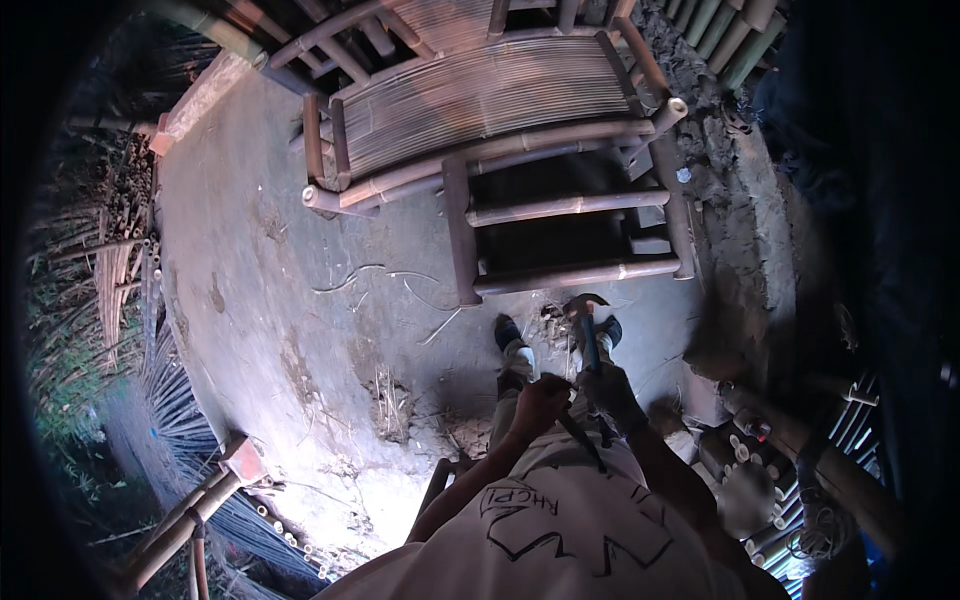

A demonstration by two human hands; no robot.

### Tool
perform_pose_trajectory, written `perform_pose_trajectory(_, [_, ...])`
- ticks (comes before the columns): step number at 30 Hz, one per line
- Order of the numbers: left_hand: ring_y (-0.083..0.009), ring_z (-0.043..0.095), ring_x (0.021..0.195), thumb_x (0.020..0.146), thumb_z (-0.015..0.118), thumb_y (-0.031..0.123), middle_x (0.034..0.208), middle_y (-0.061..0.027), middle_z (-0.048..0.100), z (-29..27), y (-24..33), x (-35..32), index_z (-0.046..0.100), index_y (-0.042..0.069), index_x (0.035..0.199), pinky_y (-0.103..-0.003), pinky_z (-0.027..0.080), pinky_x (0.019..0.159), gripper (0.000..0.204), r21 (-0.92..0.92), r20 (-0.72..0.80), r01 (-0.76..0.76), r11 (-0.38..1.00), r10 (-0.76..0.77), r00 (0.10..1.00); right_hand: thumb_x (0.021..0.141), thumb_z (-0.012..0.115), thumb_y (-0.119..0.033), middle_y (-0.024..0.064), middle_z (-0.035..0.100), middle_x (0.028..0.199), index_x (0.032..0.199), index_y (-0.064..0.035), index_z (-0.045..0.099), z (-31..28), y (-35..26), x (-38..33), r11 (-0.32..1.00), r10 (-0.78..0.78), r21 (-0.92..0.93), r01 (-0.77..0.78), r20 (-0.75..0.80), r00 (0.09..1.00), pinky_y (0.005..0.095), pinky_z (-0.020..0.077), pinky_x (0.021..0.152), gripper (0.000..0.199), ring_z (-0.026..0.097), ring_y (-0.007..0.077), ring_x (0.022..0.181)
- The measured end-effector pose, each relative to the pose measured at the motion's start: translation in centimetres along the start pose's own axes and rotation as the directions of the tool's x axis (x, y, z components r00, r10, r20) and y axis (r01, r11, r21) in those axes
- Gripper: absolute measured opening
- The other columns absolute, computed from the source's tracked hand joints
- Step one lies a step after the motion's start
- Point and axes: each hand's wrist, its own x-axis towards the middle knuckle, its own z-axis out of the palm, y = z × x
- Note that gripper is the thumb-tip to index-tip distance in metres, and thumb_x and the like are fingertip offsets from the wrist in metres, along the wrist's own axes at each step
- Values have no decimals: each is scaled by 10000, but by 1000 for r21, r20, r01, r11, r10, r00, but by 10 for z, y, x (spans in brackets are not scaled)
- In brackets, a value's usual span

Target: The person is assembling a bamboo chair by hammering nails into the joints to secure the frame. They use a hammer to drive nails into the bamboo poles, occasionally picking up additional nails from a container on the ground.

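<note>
I stand on a concrete floor (260, 300) looking down at my own feet. My right hand (612, 392), in a dark glove, is shut on the blue handle of a hammer (588, 335) whose head points toward a bamboo chair (500, 130) lying in front of me. My left hand (540, 400) is closed near my waist, just left of the hammer handle; something thin and dark runs down from it, but I cannot tell what it is. The chair has a slatted seat and thick pole legs.
Thin bamboo slivers (390, 285) lie scattered on the floor. Bundles of split bamboo (120, 270) are stacked at the left. Cut bamboo poles (770, 470) pile up at the lower right. A second bamboo frame (200, 500) lies at the lower left.
</note>
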Motion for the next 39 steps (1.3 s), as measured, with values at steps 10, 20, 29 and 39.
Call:
perform_pose_trajectory(10, [-309, 659, 741, 893, 613, 164, 768, -153, 661, -62, -117, 80, 673, 28, 818, -393, 499, 655, 167, 415, -93, -335, 846, 406, 909, 933, 565, -173, 4, 527, 597, 815, -22, 591, 74, 8, 90, 978, -91, -180, 108, 101, 991, 304, 402, 473, 193, 530, 92, 538])
perform_pose_trajectory(20, [-356, 644, 884, 907, 613, 227, 928, -170, 651, -92, -151, 162, 635, 52, 994, -439, 502, 787, 196, 313, -502, 62, 948, 110, 858, 977, 502, -240, -15, 500, 608, 982, -59, 556, -58, 24, 96, 994, -53, 84, 65, -138, 989, 279, 387, 437, 189, 461, 81, 476])
perform_pose_trajectory(29, [-372, 582, 1049, 853, 614, 96, 1107, -167, 600, 108, -90, 349, 596, 63, 982, -471, 483, 880, 134, 684, -135, -392, 615, 635, 761, 928, 484, -113, 119, 584, 972, 1516, -102, 310, -216, -49, 229, 974, -199, -162, 159, -277, 940, 349, 512, 661, 613, 604, 205, 720])
perform_pose_trajectory(39, [-318, 387, 1382, 763, 725, 142, 1400, -117, 477, 157, -21, 503, 597, 64, 1097, -511, 304, 1143, 366, 853, 171, -461, 246, 702, 691, 910, 484, -95, 153, 617, 804, 1273, 43, 510, -220, -75, 393, 934, -308, 167, 316, -73, 949, 364, 493, 593, 389, 611, 208, 685])
